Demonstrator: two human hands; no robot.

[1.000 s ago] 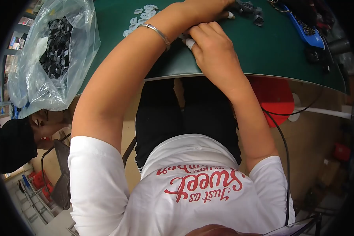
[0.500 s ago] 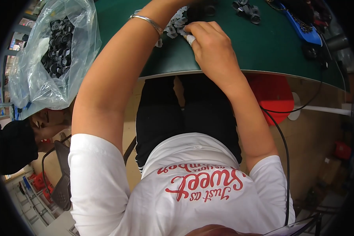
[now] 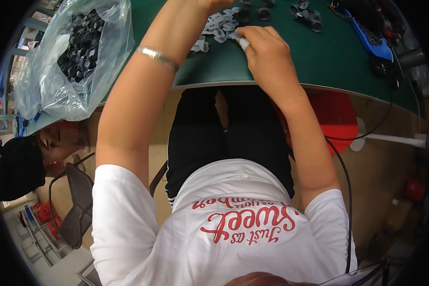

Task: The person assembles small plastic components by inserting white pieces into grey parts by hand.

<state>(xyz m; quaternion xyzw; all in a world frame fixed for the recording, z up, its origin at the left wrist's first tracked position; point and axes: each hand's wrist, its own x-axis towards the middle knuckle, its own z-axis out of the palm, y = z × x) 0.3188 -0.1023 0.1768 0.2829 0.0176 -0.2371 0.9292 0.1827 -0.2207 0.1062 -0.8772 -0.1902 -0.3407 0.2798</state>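
My right hand is at the near right side of a loose pile of small pale grey plastic pieces on the green table. Its thumb, with a white wrap round it, and its forefinger are pinched together at a pale piece. My left hand reaches past the pile to the far edge of the view, which cuts off its fingers, so what it holds is hidden. Several round black plastic parts stand just beyond my right hand.
A clear plastic bag full of black parts lies at the left. More black parts and a blue tray are on the green table. Below it are a red stool and a black cable. Another person is at the left.
My left hand has drawn back a little and shifted left, uncovering more of the pale pile and the black parts. My right hand stays at the pile's edge. The whole view has shifted slightly.
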